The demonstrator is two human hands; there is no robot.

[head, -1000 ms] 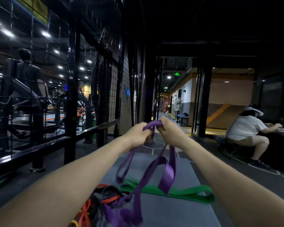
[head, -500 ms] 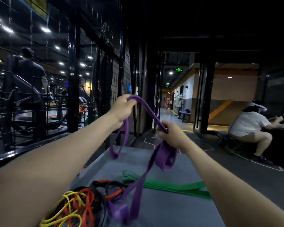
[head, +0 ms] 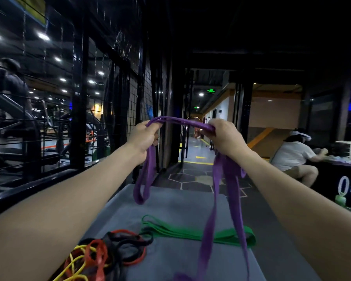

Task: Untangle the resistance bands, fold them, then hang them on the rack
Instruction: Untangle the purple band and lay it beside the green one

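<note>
Both hands (head: 145, 138) gripping purple band (head: 182, 123)

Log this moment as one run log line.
left hand: grips purple flat resistance band | right hand: grips same band | green band: folded on grey mat

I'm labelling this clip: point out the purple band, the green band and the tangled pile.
purple band (head: 182, 122): head view, span stretched between both hands.
green band (head: 227, 236): head view, folded strip on the mat.
tangled pile (head: 109, 252): head view, red, black and yellow loops.
</note>
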